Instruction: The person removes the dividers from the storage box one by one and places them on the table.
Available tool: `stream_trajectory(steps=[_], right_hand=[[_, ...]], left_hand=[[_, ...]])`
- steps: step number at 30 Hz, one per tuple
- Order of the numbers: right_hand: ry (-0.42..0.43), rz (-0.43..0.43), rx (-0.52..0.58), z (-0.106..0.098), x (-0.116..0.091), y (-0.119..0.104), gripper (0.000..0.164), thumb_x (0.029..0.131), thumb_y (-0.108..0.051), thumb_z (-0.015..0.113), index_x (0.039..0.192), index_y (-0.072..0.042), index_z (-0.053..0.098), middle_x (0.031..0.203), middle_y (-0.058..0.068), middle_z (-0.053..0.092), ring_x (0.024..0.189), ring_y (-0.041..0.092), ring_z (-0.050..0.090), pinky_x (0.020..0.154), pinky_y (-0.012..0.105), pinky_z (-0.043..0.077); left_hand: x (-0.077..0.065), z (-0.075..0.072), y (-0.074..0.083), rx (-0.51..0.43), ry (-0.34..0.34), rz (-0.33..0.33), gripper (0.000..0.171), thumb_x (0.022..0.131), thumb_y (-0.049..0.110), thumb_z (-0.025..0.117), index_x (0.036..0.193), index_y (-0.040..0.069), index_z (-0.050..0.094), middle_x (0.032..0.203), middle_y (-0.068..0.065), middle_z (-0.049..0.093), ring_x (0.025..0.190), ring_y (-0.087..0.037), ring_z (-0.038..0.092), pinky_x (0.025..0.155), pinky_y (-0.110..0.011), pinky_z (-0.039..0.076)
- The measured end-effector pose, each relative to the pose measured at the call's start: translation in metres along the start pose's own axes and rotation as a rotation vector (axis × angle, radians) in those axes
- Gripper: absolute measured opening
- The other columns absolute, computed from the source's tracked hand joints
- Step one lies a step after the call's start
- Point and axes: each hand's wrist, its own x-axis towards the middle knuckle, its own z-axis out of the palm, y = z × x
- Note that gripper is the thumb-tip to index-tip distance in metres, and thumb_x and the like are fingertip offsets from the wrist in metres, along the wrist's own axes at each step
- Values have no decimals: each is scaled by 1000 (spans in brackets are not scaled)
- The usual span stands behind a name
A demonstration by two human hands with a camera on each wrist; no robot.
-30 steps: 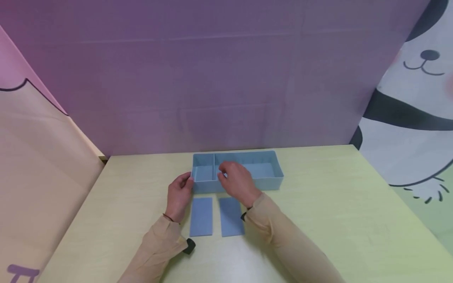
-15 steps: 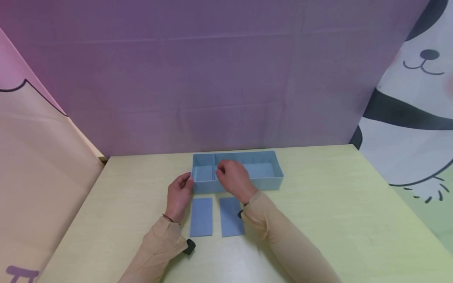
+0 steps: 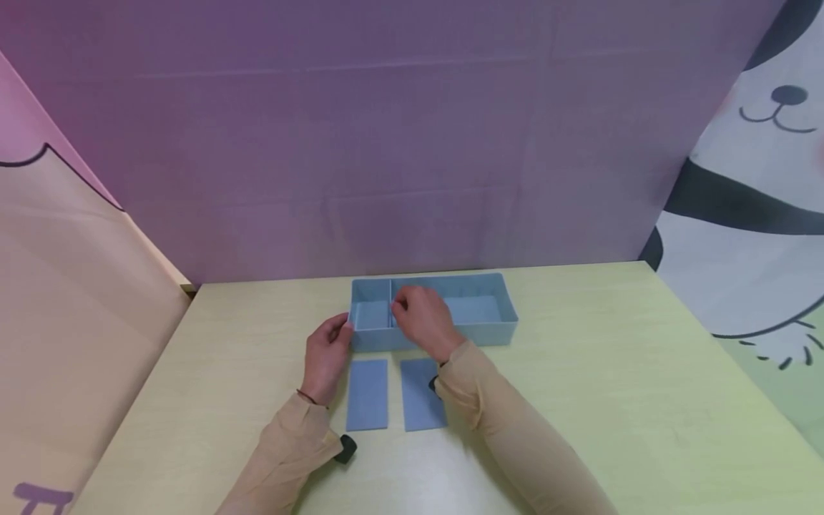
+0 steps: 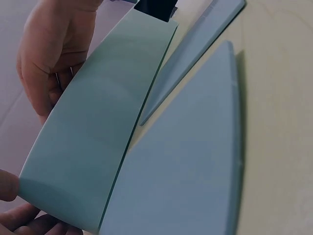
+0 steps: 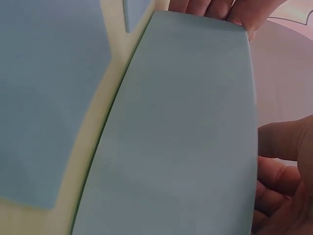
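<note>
A blue-grey rectangular box [image 3: 481, 334] with an open top stands near the back of the table, a thin upright divider [image 3: 390, 293] marking off its smaller left compartment. My left hand [image 3: 325, 360] grips the box's left front corner, thumb at the rim. In the left wrist view, the front wall [image 4: 93, 122] fills the middle. Reaching over that wall, my right hand [image 3: 426, 320] has curled fingers at the divider and appears to pinch it; the fingertips are partly hidden. Two flat blue panels, a left one [image 3: 368, 395] and a right one [image 3: 421, 400], lie before the box.
The pale wooden table [image 3: 618, 400] extends to both sides of the box. Behind it hangs a purple cloth backdrop [image 3: 412, 157]. A panda-print cloth [image 3: 753, 279] covers the right side. My right sleeve [image 3: 508, 422] passes over part of the right panel.
My right hand has shifted slightly left and away from me, to the divider. The left hand keeps its grip on the corner. Box and panels have stayed in place.
</note>
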Motion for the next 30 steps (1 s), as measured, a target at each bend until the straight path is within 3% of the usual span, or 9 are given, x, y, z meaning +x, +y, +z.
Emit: stream_trajectory(steps=[6, 17, 30], right_hand=[[-3, -7, 29, 0, 1, 3, 32, 90, -17, 49, 58, -16, 54, 48, 1, 47, 43, 15, 40, 43, 30, 33], [29, 23, -38, 5, 7, 1, 24, 87, -24, 55, 63, -20, 56, 53, -4, 52, 46, 11, 44, 45, 29, 37], [30, 63, -67, 9, 11, 1, 39, 87, -29, 54, 50, -18, 47, 43, -1, 43, 38, 15, 40, 36, 28, 27]], left_hand=[[-1, 0, 1, 6, -1, 5, 33, 92, 22, 48, 120, 5, 51, 118, -15, 55, 100, -17, 50, 89, -42, 43], [0, 0, 1, 2, 18, -1, 32, 92, 21, 50, 119, 5, 52, 117, -15, 56, 99, -17, 50, 89, -42, 43], [2, 2, -1, -21, 21, 13, 31, 91, 19, 50, 118, 3, 53, 116, -17, 56, 98, -18, 51, 88, -42, 43]])
